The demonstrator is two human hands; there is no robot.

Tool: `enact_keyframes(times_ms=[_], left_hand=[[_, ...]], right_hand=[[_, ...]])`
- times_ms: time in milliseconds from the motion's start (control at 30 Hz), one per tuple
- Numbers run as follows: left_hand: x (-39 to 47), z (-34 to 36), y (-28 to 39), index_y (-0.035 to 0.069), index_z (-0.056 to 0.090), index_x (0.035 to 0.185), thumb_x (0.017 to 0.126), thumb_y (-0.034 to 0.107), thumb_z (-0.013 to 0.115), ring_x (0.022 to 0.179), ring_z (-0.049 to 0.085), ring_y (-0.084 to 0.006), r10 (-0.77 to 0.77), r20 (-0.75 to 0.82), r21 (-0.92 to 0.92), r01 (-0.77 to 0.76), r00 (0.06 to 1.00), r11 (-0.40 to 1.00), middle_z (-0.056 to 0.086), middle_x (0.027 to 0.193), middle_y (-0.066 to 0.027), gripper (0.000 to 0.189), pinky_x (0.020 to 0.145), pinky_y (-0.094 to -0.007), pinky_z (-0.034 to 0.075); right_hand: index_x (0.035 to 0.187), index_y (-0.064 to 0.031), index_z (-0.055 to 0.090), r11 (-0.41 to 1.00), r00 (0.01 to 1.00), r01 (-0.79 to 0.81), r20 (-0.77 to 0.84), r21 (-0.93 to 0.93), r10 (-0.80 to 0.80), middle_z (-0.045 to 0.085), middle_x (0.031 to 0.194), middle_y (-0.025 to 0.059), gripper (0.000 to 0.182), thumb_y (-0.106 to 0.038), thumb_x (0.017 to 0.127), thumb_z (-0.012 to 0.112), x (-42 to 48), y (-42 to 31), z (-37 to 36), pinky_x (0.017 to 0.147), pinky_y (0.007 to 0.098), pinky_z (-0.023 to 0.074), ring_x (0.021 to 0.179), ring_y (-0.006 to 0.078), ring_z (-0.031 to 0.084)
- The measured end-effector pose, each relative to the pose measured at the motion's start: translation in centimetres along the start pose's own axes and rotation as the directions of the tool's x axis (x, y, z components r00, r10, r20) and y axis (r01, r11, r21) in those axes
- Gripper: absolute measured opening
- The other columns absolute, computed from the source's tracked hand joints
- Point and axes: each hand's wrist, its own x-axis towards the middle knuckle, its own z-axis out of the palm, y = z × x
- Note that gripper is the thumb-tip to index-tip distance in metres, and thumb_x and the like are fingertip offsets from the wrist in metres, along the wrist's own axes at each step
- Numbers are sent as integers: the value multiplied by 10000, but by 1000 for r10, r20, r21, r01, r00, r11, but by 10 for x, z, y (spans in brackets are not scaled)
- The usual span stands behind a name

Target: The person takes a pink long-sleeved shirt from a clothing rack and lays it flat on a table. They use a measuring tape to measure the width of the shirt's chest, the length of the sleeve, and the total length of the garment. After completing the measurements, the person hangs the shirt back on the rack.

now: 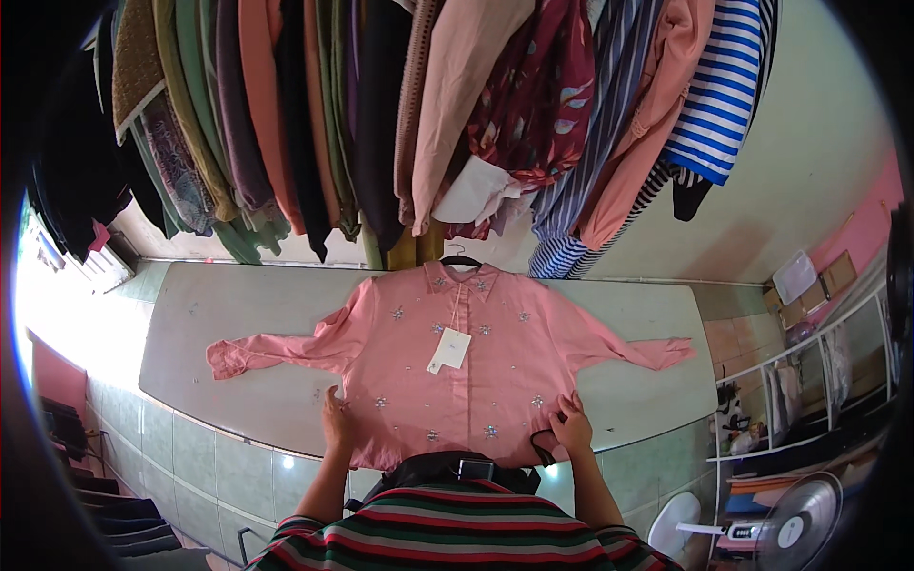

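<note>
A pink button-front shirt (493, 371) with clusters of shiny stones lies face up before me, sleeves spread to both sides. Its collar points away from me, with a dark hanger (460, 261) inside the neck. A white paper tag (453, 347) hangs on a string over the placket. At the shirt's left side edge is my left hand (338, 420), fingertips against the fabric; whether it grips is unclear. My right hand (571, 427) pinches the opposite side edge near the hem. A black strap loop (543, 448) shows beside that hand.
The shirt rests on a pale table (235, 300) with rounded corners. Many garments (385, 128) hang above its far edge, one a blue-and-white striped top (721, 93). A fan (789, 524) and a white shelf rack (800, 350) stand at right. Dark folded stacks (128, 521) sit lower left.
</note>
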Motion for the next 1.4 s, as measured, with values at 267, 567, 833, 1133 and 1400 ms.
enact_keyframes(times_ms=[267, 567, 833, 1133, 1400], left_hand=[[-1, -18, -9, 18, 471, 1088, 728, -34, 521, 637, 543, -311, -156, -40, 83, 159, 987, 984, 527, 685, -159, 368, 607, -408, 420], [15, 12, 17, -21, 461, 1141, 721, 62, 612, 994, 481, -366, 255, -74, 383, -208, 964, 900, 507, 1043, -211, 453, 867, -435, 374], [59, 174, 165, 61, 520, 1082, 710, 85, 624, 1029, 483, -338, 701, 355, -202, -682, 618, 703, 514, 1096, -135, 387, 873, -421, 409], [72, 282, 258, 73, 504, 1108, 750, 92, 599, 1048, 481, -303, 800, 389, -243, -787, 457, 568, 499, 1102, -110, 371, 905, -410, 395], [113, 336, 308, 92, 500, 1156, 726, 275, 665, 1181, 416, -254, 552, 744, 95, -877, 377, 471, 510, 1163, -83, 496, 1050, -559, 190]], right_hand=[[1221, -114, 563, 1000, 1000, 20, 2, 18, -21, 419, 1343, 215, 538, -318, 730, 638, -18, -7, 10, 868, 399, 474, 1067, 349, 563], [1165, -63, 575, 933, 985, -122, -72, 340, 155, 488, 1238, 255, 521, -298, 716, 694, 23, 9, -12, 891, 383, 447, 1034, 386, 554], [969, -45, 567, 964, 947, -191, -223, 187, 231, 540, 879, 137, 327, -238, 733, 686, 78, 62, -44, 749, 413, 434, 839, 307, 537], [1139, -38, 474, 953, 958, 277, -120, 126, -262, 518, 1129, 158, 568, -274, 687, 723, 77, 18, -37, 917, 457, 326, 1045, 354, 462], [1084, -124, 573, 905, 915, -253, -387, -341, 110, 404, 1324, 165, 387, -71, 707, 646, 108, 212, -113, 1039, 542, 216, 1256, 372, 312]])
